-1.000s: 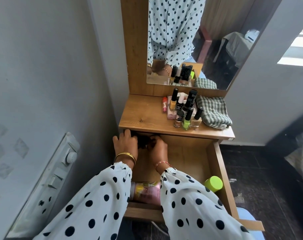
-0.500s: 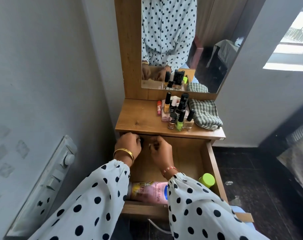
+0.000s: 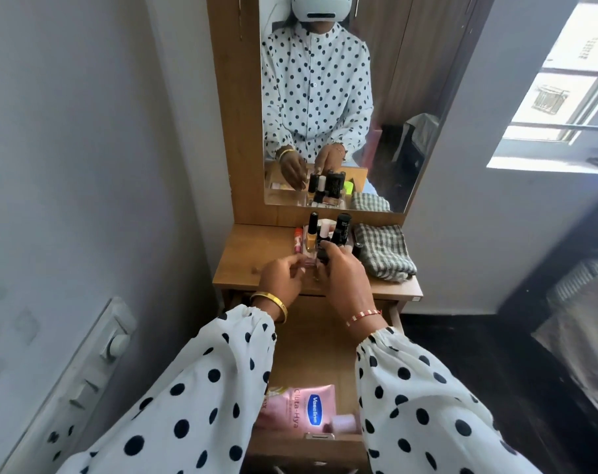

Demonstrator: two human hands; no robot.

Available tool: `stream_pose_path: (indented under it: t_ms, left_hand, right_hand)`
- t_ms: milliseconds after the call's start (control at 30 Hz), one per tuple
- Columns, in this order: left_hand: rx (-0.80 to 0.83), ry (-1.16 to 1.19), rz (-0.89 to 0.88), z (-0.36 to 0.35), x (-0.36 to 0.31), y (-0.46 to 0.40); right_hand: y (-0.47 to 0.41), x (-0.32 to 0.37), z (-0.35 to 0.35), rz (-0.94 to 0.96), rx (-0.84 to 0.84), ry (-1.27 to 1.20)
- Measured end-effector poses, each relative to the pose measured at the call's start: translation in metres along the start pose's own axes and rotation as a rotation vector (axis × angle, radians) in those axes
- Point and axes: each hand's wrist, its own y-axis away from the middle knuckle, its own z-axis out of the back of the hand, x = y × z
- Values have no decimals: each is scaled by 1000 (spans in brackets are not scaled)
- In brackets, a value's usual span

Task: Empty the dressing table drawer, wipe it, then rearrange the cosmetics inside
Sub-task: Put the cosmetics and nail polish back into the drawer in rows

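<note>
The wooden drawer (image 3: 324, 343) stands pulled out under the dressing table top (image 3: 253, 258). A pink Vaseline lotion bottle (image 3: 299, 407) lies at its near end between my sleeves. Several nail polish bottles (image 3: 328, 234) stand clustered on the top in front of the mirror, with an orange lip balm (image 3: 295, 241) lying beside them. My right hand (image 3: 345, 278) is over the cluster's front, fingers closed around a small dark bottle (image 3: 322, 255). My left hand (image 3: 282, 278) is curled beside it, fingertips at a pale pink item (image 3: 308, 265); whether it grips it is unclear.
A folded checked cloth (image 3: 383, 253) lies on the right of the table top. The mirror (image 3: 324, 107) rises behind the cosmetics. A grey wall with a switch panel (image 3: 95, 364) is close on the left. Dark floor and a bed edge (image 3: 578, 313) are to the right.
Both hands have come up out of the back of the drawer and now rest at the front of the bottle cluster on the table top. The camera has tilted upward.
</note>
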Motion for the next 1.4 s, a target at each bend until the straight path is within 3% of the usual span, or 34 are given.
stream_pose_path:
  t_ms: [100,167,633,767,900,1133,1400]
  left_hand:
    - [9,18,-3,-7,-1,-3]
    - [18,49,4,-10,-2,-4]
    - [26,75,-123,-8,7,6]
    - [-10,116,-91,-6,8,9]
    - [-66,143,-41,-4,8,12]
    - [-113,134,-53,0,11,15]
    - [-137,158,-47,0,12,14]
  right_hand:
    - [-2,-1,-3,-48,135,92]
    - [-1,-3,-6,-49,132,99]
    - [7,-6,-6,-85,-38,-249]
    - [7,-2,-3,-38,-125,-254]
    - [0,-1,11,-16,-277,-102]
    - [-3,-3,15,-130,-59,90]
    - [-5,-7,15,-141,-92,25]
